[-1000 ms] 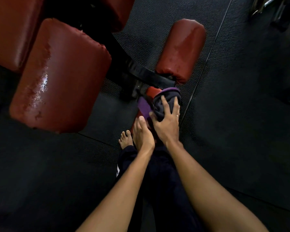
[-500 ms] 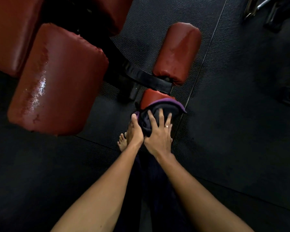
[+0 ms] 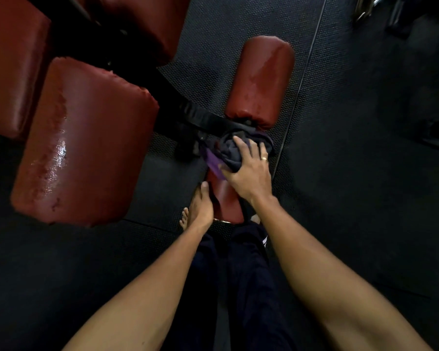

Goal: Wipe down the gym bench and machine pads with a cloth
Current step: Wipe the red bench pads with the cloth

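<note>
- We see the right hand [image 3: 249, 171] on top of the bunched dark grey and purple cloth [image 3: 228, 154]. Its fingers are spread wide and curved over the bundle, with the thumb by the purple edge, holding the cloth down.
- The cloth sits at the far end of the lower dark red cylindrical vinyl roller pad [image 3: 224, 198], right up against the black metal frame bar [image 3: 188, 112]. The near part of that pad shows bare.
- Half a second ago the cloth was drawn back toward us and the roller's far end showed red; now it has been pushed out again. A second ago it was also out there, so we read this as back-and-forth strokes along the one roller.
- The left hand [image 3: 203, 203] lies against the left side of the same roller, thumb along it, much where it was before. Its fingers are hidden, so we cannot tell whether they curl round the pad. We judge that it steadies the roller.
- For the task, this suggests the lower roller is mid-wipe, its length covered more than once.
- The upper dark red roller pad [image 3: 261, 79] and the large dark red rectangular seat pad [image 3: 81, 143] both carry a wet-looking sheen. We cannot say whether they are finished.
- Under it all lies the black textured rubber floor mat [image 3: 365, 186].
</note>
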A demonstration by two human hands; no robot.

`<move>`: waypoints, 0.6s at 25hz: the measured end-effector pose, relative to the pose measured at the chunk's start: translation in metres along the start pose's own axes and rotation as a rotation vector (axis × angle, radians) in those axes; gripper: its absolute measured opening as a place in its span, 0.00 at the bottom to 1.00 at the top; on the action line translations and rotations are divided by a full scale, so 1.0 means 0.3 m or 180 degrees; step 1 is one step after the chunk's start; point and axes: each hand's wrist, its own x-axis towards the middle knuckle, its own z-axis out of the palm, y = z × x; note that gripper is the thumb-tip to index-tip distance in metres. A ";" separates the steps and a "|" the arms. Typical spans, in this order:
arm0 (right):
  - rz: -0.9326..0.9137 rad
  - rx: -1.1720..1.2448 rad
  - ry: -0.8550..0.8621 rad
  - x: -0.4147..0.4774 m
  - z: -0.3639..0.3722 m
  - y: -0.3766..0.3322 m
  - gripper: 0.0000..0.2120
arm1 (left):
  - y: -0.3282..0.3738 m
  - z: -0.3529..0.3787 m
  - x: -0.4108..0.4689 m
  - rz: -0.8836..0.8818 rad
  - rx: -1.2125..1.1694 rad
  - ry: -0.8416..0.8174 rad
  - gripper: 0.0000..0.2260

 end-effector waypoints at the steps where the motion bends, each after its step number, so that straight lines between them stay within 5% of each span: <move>1: 0.0284 0.0378 0.0057 -0.016 -0.001 0.015 0.40 | 0.026 -0.017 -0.023 0.0040 -0.0062 -0.0047 0.40; 5: 0.0767 0.0855 0.0226 -0.040 -0.015 -0.014 0.37 | 0.134 -0.068 -0.056 0.0461 -0.0169 -0.0239 0.25; 9: 0.0754 0.1074 0.0535 -0.056 -0.134 -0.037 0.31 | 0.273 -0.098 -0.085 0.0762 0.0073 -0.0275 0.22; 15: 0.0827 0.1063 0.0929 0.001 -0.240 -0.059 0.34 | 0.501 -0.056 -0.076 0.0950 0.0118 -0.0075 0.21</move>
